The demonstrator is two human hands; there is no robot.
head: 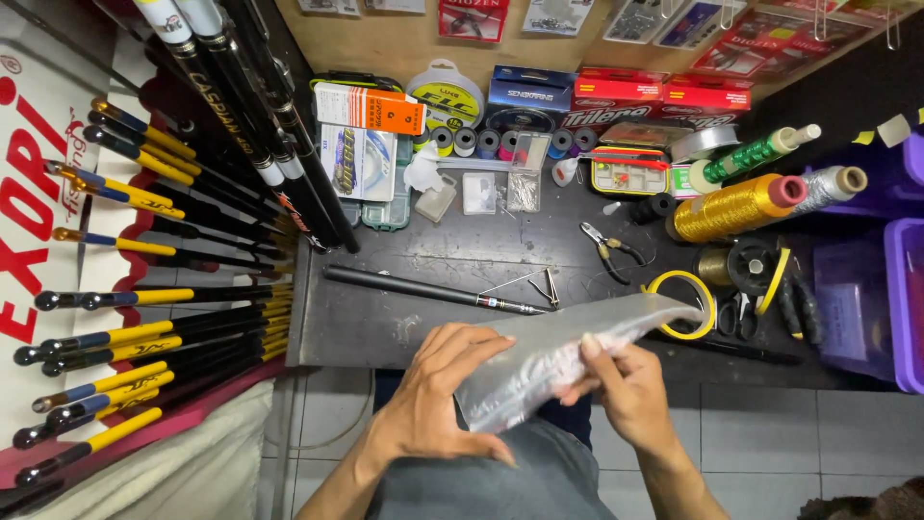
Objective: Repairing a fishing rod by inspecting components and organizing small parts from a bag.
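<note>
**Both hands on the clear bag**

We've got the plastic bag (563,351) pinched from two sides: left hand (438,395) cupped around its lower end, fingers curled shut on it, right hand (621,385) gripping the edge with thumb on top. Looks like we're holding it flat over the lap so it stays stretched. It hangs just off the bench (385,323) edge. At 12 o'clock lies a black rod section (423,289), pliers (608,246) at 1, thread spools (736,205) around 2, tape ring (685,303) beside the bag's tip. Rod rack (154,318) at 9, tiled floor (770,424) below.
</note>
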